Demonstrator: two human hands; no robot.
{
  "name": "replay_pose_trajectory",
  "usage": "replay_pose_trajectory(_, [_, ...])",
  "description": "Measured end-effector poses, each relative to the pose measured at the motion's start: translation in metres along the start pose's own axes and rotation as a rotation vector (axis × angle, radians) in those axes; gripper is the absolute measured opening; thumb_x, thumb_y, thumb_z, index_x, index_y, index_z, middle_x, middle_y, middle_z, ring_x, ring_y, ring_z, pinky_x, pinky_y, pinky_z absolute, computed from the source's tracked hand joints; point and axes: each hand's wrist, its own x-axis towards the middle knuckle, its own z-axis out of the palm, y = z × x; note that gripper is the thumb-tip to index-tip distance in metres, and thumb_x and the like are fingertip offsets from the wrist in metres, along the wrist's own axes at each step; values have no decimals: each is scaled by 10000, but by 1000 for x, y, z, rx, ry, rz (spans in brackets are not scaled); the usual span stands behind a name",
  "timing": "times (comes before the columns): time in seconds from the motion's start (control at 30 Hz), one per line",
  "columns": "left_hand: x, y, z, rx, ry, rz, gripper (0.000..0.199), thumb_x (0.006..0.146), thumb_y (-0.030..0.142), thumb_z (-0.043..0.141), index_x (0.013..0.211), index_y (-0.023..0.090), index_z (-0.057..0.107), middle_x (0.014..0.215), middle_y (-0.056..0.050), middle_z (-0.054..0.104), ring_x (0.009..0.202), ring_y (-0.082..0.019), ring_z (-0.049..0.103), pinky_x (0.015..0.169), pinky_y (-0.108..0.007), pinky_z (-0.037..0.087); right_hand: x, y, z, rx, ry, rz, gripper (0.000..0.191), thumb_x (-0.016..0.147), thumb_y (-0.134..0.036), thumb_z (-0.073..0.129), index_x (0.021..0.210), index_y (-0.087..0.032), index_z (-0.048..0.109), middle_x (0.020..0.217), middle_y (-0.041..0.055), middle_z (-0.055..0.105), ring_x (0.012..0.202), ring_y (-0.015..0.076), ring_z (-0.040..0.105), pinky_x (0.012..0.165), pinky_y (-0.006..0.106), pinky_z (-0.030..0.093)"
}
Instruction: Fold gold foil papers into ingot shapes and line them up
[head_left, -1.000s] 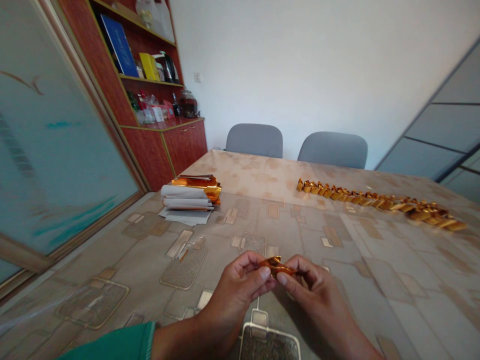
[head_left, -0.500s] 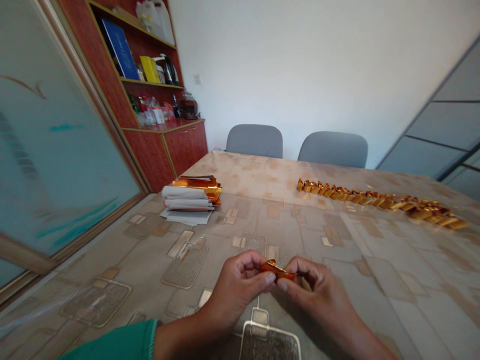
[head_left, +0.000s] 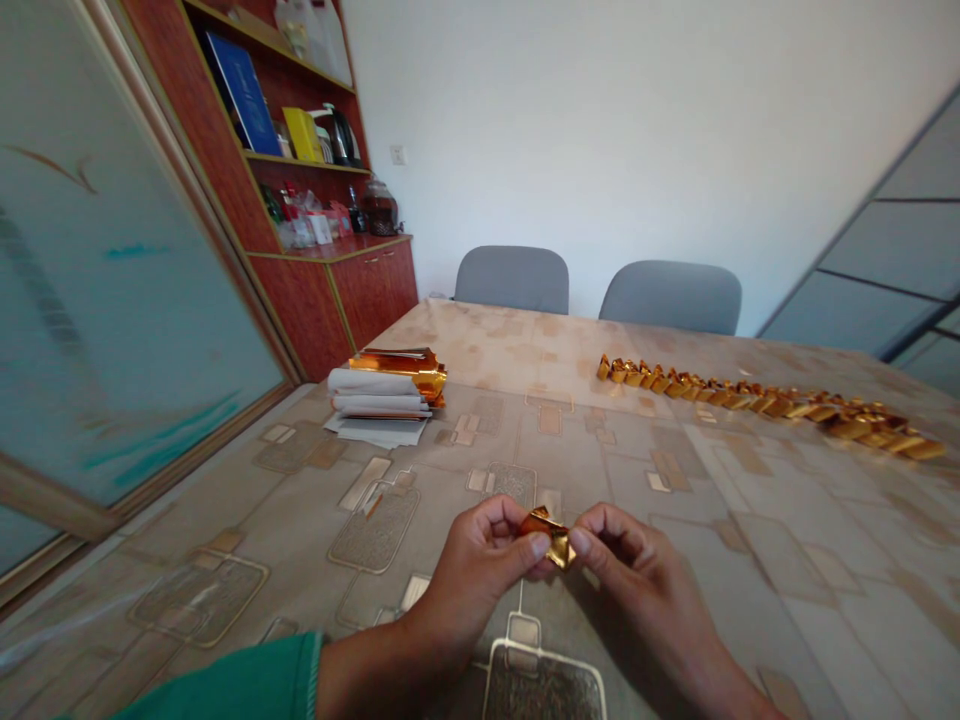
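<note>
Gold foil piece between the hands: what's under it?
The left hand and right hand pinch the gold foil piece. Beneath it, left fingers and patterned tablecloth show; its underside and whatever it covers are hidden.

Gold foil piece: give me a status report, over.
Left hand pinching gold foil piece, right hand at its right edge. Piece visibly creased. Sheet stack beyond, left; row of gold pieces beyond, right; neither in the way.

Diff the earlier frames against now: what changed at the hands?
The gold foil piece's right end has turned down toward the wearer, now showing a bright flap between the thumbs. Nothing let go: left hand and right hand still hold it. Sheet stack and gold row unchanged.
</note>
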Motion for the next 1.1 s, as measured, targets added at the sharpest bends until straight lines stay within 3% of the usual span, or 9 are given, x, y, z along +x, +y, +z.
replay_pose_trajectory(0.17, [0, -4, 0, -93, 36, 15, 441, 604, 398, 932, 747, 152, 595, 727, -3, 693, 678, -128, 648, 708, -260, 521, 0, 2, 1, -17, -53, 50, 370, 846, -558, 710, 820, -193, 654, 759, 28, 635, 714, 182, 565, 637, 298, 441])
replay_pose_trajectory(0.4, [1, -4, 1, -79, 42, -12, 471, 565, 416, 950, 725, 144, 602, 687, 2, 679, 644, -114, 628, 674, -237, 507, -3, 10, 7, -68, -2, -5, 345, 931, -470, 634, 723, -201, 580, 693, -6, 550, 657, 149, 469, 590, 273, 372])
replay_pose_trajectory(0.63, [0, -1, 3, -74, 46, 18, 451, 582, 400, 948, 739, 138, 616, 679, 5, 687, 643, -103, 621, 650, -214, 501, -2, 3, 3, -103, -113, 42, 343, 941, -513, 594, 852, -194, 685, 805, 39, 636, 779, 207, 567, 695, 319, 441])
replay_pose_trajectory(0.93, [1, 5, -3, -50, -22, -39, 468, 623, 445, 924, 881, 118, 711, 843, -70, 772, 727, -150, 713, 767, -285, 572, -1, 8, 1, -33, -35, 39, 330, 918, -484, 650, 771, -192, 610, 719, -5, 547, 668, 146, 464, 591, 269, 363])
replay_pose_trajectory(1.1, [3, 2, -7, 35, -14, -36, 441, 597, 449, 930, 794, 106, 735, 731, -63, 762, 653, -143, 695, 688, -255, 560, -1, 8, 0, -80, -85, -2, 319, 920, -485, 638, 778, -201, 608, 691, -9, 530, 608, 134, 419, 535, 260, 327])
